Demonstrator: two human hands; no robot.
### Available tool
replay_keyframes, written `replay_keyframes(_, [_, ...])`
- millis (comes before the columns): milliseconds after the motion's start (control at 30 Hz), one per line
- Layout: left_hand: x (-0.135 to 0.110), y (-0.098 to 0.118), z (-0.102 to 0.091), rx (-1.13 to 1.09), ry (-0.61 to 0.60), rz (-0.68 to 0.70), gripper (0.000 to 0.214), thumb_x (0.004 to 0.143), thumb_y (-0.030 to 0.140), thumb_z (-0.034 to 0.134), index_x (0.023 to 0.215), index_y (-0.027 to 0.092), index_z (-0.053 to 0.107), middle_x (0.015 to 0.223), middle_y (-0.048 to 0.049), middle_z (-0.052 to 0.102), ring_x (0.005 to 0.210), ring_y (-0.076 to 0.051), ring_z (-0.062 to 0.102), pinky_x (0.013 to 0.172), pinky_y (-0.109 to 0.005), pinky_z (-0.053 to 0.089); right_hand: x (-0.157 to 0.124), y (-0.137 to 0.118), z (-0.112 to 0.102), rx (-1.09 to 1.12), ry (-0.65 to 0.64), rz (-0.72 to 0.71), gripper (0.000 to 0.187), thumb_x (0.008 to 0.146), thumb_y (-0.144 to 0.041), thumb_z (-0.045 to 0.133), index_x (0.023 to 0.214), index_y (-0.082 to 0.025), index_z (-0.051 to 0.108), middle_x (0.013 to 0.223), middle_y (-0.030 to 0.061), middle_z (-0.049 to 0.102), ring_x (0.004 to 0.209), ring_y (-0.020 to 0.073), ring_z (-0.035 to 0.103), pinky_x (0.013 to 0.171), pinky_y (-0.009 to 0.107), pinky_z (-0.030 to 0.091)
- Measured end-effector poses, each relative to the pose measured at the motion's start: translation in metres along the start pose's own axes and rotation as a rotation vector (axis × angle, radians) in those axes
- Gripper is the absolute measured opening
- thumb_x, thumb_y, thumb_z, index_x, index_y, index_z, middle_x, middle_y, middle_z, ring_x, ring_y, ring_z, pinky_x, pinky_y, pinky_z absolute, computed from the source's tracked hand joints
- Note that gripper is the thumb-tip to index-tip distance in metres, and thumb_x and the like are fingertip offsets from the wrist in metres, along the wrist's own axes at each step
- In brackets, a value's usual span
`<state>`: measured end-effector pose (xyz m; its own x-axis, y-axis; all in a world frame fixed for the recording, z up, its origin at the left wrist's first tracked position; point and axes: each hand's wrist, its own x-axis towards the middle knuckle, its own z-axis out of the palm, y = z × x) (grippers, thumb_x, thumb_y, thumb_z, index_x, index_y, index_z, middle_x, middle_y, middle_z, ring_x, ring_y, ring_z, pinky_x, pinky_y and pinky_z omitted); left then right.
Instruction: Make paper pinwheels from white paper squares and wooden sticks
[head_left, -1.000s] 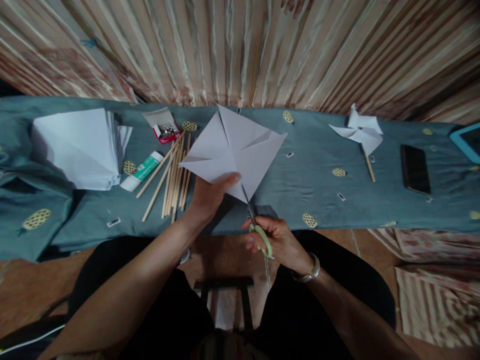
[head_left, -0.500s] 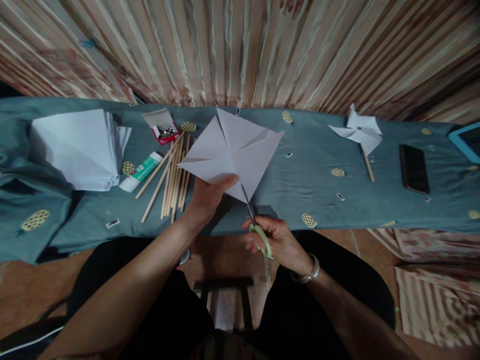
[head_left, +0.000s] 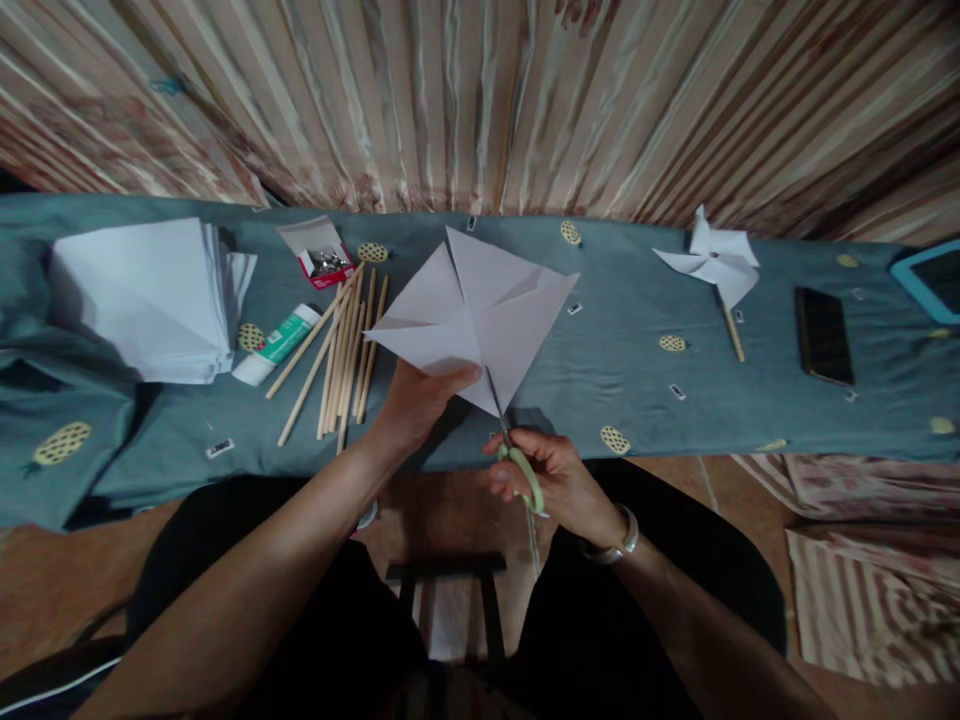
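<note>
A white paper square (head_left: 517,315) with creases and slits running in from its corners is held over the front of the table. My left hand (head_left: 424,400) grips its near left edge, thumb on top and the other fingers hidden beneath. In my right hand (head_left: 551,475) is a pair of scissors (head_left: 521,475) with pale green handles, fingers closed around the loops. The scissor blades lie at the paper's near corner, along a line toward the centre. Just left of the paper, several wooden sticks (head_left: 345,360) lie in a loose bundle.
A paper stack (head_left: 139,295), a glue tube (head_left: 279,342) and an open red box of metal pins (head_left: 326,262) sit on the left. To the right are a paper pinwheel (head_left: 720,262) on a stick, a phone (head_left: 825,335) and a blue-framed device (head_left: 934,280). A curtain (head_left: 450,100) hangs behind the table.
The paper and my left hand have shifted slightly right and toward me, relative to the scissors. My right hand stays in nearly the same place. The view has moved a little.
</note>
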<state>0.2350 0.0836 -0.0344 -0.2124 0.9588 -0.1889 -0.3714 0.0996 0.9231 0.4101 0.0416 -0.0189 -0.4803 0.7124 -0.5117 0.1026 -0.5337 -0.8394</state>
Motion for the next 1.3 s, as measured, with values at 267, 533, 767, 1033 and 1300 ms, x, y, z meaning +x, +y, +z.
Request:
replay_keyframes(267, [-0.0007,-0.0017,-0.0003,-0.009,0.001,0.012,0.038,0.053,0.023,0.081,0.087,0.018,0.067,0.087,-0.0020,0.071,0.077,-0.017,0.063,0.080,-0.034,0.050,0.0003,0.0022,-0.0006,0.009,-0.013,-0.005,0.042,0.065,-0.048,0.084,0.088,-0.018,0.064,0.062,-0.0043,0.066,0.049,0.0068,0.058,0.048,0.018,0.049])
replay_keyframes(533, [-0.0013,0.0002,-0.0004,0.008,-0.006,0.027,0.032,0.055,0.023,0.080,0.084,0.018,0.067,0.084,-0.0019,0.072,0.075,-0.017,0.063,0.078,-0.033,0.051,0.0007,0.0024,0.0013,0.038,0.000,-0.018,0.040,0.064,-0.046,0.085,0.084,-0.018,0.065,0.061,-0.0046,0.066,0.047,0.0056,0.057,0.046,0.017,0.047])
replay_keyframes(767, [-0.0023,-0.0016,0.0003,-0.001,-0.007,0.003,0.035,0.053,0.022,0.081,0.083,0.018,0.065,0.085,-0.0017,0.071,0.075,-0.017,0.062,0.075,-0.032,0.050,0.0009,0.0023,0.0002,0.034,0.007,-0.023,0.040,0.064,-0.045,0.085,0.084,-0.018,0.065,0.060,-0.0053,0.065,0.047,0.0052,0.056,0.047,0.016,0.046])
replay_keyframes(1033, [-0.0021,-0.0029,0.0016,-0.039,0.005,0.006,0.039,0.051,0.020,0.081,0.086,0.018,0.065,0.082,-0.0006,0.069,0.073,-0.016,0.061,0.076,-0.033,0.050,0.0022,0.0043,0.0013,0.032,0.017,-0.031,0.040,0.066,-0.047,0.084,0.085,-0.018,0.065,0.062,-0.0040,0.066,0.048,0.0061,0.058,0.046,0.017,0.047])
replay_keyframes(1300, [-0.0041,0.0000,0.0020,-0.012,-0.009,0.011,0.039,0.053,0.022,0.081,0.089,0.017,0.065,0.084,-0.0013,0.070,0.074,-0.016,0.061,0.076,-0.033,0.049,0.0022,0.0048,0.0016,0.046,0.025,-0.017,0.041,0.063,-0.047,0.085,0.083,-0.017,0.065,0.059,-0.0047,0.066,0.046,0.0052,0.057,0.044,0.016,0.045])
